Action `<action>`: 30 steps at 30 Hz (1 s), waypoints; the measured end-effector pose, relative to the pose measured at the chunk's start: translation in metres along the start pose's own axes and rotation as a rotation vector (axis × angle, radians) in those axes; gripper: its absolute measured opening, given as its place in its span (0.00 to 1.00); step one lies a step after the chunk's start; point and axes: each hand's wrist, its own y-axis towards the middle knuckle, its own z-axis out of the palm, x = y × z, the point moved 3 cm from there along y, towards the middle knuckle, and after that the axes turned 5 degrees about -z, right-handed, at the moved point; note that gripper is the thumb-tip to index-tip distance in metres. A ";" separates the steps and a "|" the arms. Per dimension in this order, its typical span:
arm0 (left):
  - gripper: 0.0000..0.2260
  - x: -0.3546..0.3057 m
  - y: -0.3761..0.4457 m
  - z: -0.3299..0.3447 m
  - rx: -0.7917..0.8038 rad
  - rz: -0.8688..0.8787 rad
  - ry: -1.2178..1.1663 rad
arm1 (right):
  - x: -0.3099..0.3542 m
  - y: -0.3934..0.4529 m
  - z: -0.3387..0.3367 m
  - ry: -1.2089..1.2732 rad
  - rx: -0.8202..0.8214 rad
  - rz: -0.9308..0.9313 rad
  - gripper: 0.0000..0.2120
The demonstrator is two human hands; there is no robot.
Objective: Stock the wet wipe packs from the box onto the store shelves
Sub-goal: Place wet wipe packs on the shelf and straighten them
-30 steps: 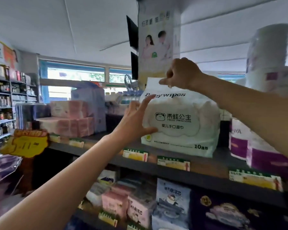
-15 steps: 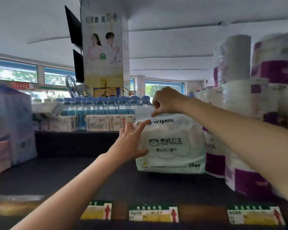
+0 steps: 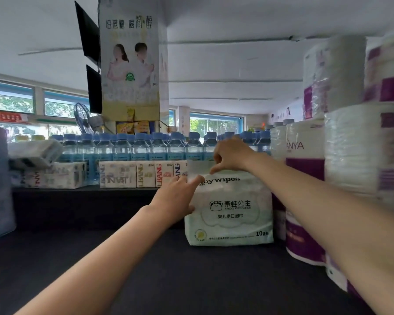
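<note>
While the wet wipe pack stood upright on the dark shelf, just beside purple-banded paper rolls, my right hand pinched its top edge. My left hand lay spread flat against its left side.

Wipe pack upright on shelf, toilet-paper rolls just right, water bottles behind.

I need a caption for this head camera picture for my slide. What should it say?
Two hands, left and right, set a baby wipes pack upright on the dark shelf beside tissue rolls.
</note>
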 end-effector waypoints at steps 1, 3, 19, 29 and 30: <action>0.30 0.001 0.001 0.001 0.001 0.009 -0.005 | 0.001 0.002 0.000 -0.026 0.007 0.019 0.17; 0.30 0.004 0.004 0.002 -0.004 0.023 -0.015 | 0.004 0.004 0.002 -0.037 0.045 0.070 0.17; 0.16 -0.023 -0.090 -0.056 0.076 0.199 -0.942 | 0.121 -0.147 -0.058 0.001 -0.005 0.616 0.18; 0.12 -0.202 -0.322 -0.034 0.651 0.607 -1.095 | 0.253 -0.469 -0.108 0.182 0.239 1.160 0.10; 0.08 -0.223 -0.356 -0.030 0.710 0.641 -1.088 | 0.276 -0.513 -0.107 0.220 0.304 1.233 0.10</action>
